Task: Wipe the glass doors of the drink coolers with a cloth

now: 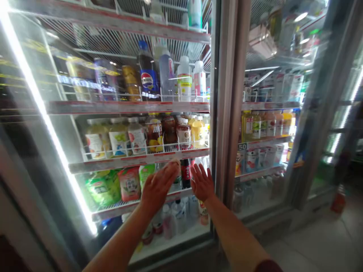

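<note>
My left hand [159, 186] is raised before the glass door [170, 247] of a drinks fridge, its fingers stretched out and held together. A pale patch shows at its fingertips; whether this is a thin cloth or a reflection I cannot tell. To its right, my right hand [202, 183] is open, fingers spread towards the glass near the door's right edge. Whether either palm touches the pane is hard to make out. Behind the glass, a dark bottle with a red label [186, 173] shows between the two hands. Green bags [103, 189] and a red bag [129, 183] lie left of them.
Shelves hold several juice bottles [119, 138] and a Pepsi bottle [148, 73]. A metal door frame [229, 113] stands right of my hands, with a second glass-fronted section of drinks [256, 126] beyond. A bright light strip [42, 107] runs down the left side. Floor tiles [306, 241] show lower right.
</note>
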`<move>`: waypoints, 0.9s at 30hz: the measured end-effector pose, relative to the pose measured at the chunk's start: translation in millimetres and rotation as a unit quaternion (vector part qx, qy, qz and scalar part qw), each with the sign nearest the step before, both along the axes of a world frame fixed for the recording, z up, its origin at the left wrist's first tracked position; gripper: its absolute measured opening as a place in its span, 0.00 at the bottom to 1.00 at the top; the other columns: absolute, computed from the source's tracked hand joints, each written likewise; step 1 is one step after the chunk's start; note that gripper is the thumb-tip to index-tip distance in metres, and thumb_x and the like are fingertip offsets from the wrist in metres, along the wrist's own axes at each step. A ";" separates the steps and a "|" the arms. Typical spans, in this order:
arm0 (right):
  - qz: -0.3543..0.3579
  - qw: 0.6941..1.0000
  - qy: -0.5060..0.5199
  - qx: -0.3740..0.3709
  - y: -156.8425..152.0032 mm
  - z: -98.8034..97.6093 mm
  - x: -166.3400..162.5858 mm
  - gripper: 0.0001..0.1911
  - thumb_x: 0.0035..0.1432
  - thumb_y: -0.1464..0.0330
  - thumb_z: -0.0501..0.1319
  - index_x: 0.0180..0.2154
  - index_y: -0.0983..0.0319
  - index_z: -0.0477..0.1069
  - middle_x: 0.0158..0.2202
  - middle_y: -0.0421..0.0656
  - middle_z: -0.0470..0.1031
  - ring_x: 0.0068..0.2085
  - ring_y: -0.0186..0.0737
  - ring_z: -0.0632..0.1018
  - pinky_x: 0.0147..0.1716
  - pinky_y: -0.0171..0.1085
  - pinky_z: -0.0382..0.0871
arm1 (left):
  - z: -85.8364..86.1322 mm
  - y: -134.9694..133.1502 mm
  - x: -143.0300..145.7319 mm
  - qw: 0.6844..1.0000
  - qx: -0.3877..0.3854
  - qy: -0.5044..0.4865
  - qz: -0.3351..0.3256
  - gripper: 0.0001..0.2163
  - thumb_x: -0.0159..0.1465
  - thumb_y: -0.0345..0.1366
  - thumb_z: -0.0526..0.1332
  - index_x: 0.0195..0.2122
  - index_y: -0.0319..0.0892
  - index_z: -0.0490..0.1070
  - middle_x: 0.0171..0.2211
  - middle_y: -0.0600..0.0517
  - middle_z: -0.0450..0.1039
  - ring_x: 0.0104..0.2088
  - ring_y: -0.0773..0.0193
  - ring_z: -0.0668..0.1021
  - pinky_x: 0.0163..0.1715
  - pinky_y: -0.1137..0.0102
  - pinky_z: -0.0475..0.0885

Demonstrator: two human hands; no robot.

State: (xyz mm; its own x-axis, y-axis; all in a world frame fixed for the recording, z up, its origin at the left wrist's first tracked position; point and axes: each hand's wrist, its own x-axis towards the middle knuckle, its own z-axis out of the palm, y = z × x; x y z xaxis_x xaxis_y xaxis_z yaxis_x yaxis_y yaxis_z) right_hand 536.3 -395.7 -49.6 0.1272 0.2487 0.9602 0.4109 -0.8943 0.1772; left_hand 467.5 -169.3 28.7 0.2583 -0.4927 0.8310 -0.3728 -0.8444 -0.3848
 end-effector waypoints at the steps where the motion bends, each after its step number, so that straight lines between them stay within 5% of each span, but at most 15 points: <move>1: 0.000 1.000 0.001 0.000 0.2 -0.1 -0.2 0.36 0.69 0.67 0.52 0.73 0.61 0.41 0.65 0.49 0.68 0.70 0.44 0.62 0.71 0.49 0.39 | 6.2 3.0 0.6 0.999 -0.045 -0.005 0.025 0.30 0.70 0.28 0.51 0.71 0.61 0.52 0.66 0.59 0.63 0.59 0.56 0.72 0.56 0.57 0.64; 5: 0.005 1.000 0.004 -0.001 0.8 -0.6 -0.8 0.38 0.67 0.68 0.53 0.73 0.61 0.40 0.66 0.50 0.67 0.70 0.45 0.62 0.70 0.50 0.43 | 21.6 8.4 -1.5 0.978 -0.179 -0.049 0.093 0.31 0.69 0.34 0.55 0.72 0.56 0.47 0.71 0.54 0.54 0.60 0.44 0.68 0.55 0.49 0.62; 11: 0.006 1.000 -0.005 0.003 1.7 -1.3 -0.9 0.38 0.68 0.68 0.54 0.73 0.60 0.39 0.65 0.49 0.68 0.70 0.44 0.61 0.70 0.50 0.43 | -6.7 1.7 -7.2 0.999 0.043 -0.009 0.000 0.33 0.68 0.27 0.53 0.72 0.59 0.48 0.67 0.60 0.62 0.58 0.57 0.72 0.53 0.61 0.63; 16: 0.004 1.000 0.009 0.001 1.4 -4.2 0.9 0.39 0.67 0.69 0.54 0.73 0.60 0.40 0.66 0.50 0.67 0.71 0.45 0.60 0.70 0.52 0.44 | 26.0 22.8 -6.9 0.989 -0.111 -0.035 0.088 0.34 0.67 0.32 0.56 0.72 0.56 0.47 0.69 0.56 0.57 0.58 0.47 0.71 0.52 0.53 0.63; 18: 0.001 1.000 0.003 0.004 1.5 -4.9 1.1 0.38 0.67 0.69 0.54 0.73 0.60 0.41 0.66 0.50 0.67 0.70 0.44 0.61 0.70 0.51 0.44 | 24.9 24.7 -9.3 0.982 -0.151 -0.047 0.103 0.35 0.66 0.32 0.56 0.73 0.52 0.45 0.70 0.53 0.55 0.59 0.45 0.69 0.53 0.52 0.63; 23: -0.011 1.000 0.002 0.005 2.0 -5.6 0.3 0.35 0.68 0.69 0.52 0.73 0.59 0.43 0.66 0.49 0.67 0.70 0.44 0.62 0.70 0.51 0.42 | -21.0 27.5 -16.5 1.000 0.017 -0.007 0.012 0.36 0.64 0.24 0.54 0.71 0.58 0.50 0.65 0.57 0.66 0.56 0.57 0.74 0.49 0.62 0.66; 25: -0.011 1.000 0.005 0.005 2.2 -6.1 0.3 0.37 0.68 0.69 0.52 0.73 0.59 0.41 0.66 0.49 0.67 0.69 0.45 0.63 0.70 0.51 0.44 | -17.9 41.9 -15.7 0.999 0.028 -0.005 0.018 0.34 0.65 0.24 0.53 0.70 0.60 0.53 0.64 0.58 0.67 0.55 0.57 0.75 0.49 0.62 0.67; 27: -0.013 1.000 0.010 0.006 2.2 -6.6 0.5 0.38 0.68 0.69 0.52 0.73 0.58 0.38 0.67 0.49 0.66 0.69 0.45 0.63 0.69 0.51 0.46 | 3.5 62.1 -13.5 0.998 -0.030 -0.024 0.055 0.32 0.67 0.27 0.54 0.71 0.56 0.52 0.66 0.54 0.64 0.57 0.52 0.74 0.51 0.58 0.67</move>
